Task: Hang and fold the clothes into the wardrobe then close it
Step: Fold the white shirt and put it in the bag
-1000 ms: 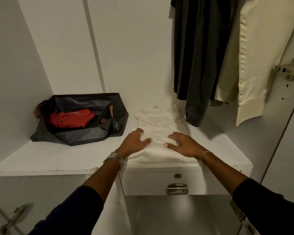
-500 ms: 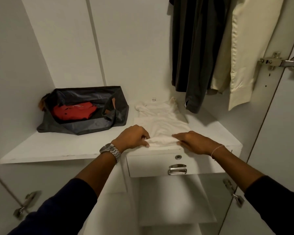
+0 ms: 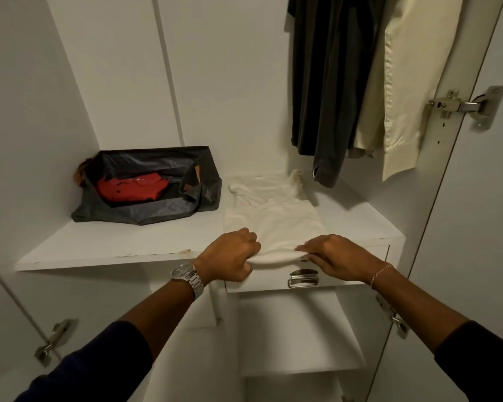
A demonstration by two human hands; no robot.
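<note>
A white garment lies lengthwise on the white wardrobe shelf, its near hem hanging over the shelf's front edge. My left hand grips the left corner of that hem in a curled fist. My right hand pinches the right corner of the hem, fingers over the cloth. A dark garment and a cream garment hang at the upper right inside the wardrobe.
A dark fabric bag holding a red garment sits at the back left of the shelf. A drawer with a metal handle lies under my hands. The open right door shows metal hinges.
My hands drew back from the garment's top to its near hem and took hold of it, the left curling into a fist. The hem now hangs over the shelf's edge.
</note>
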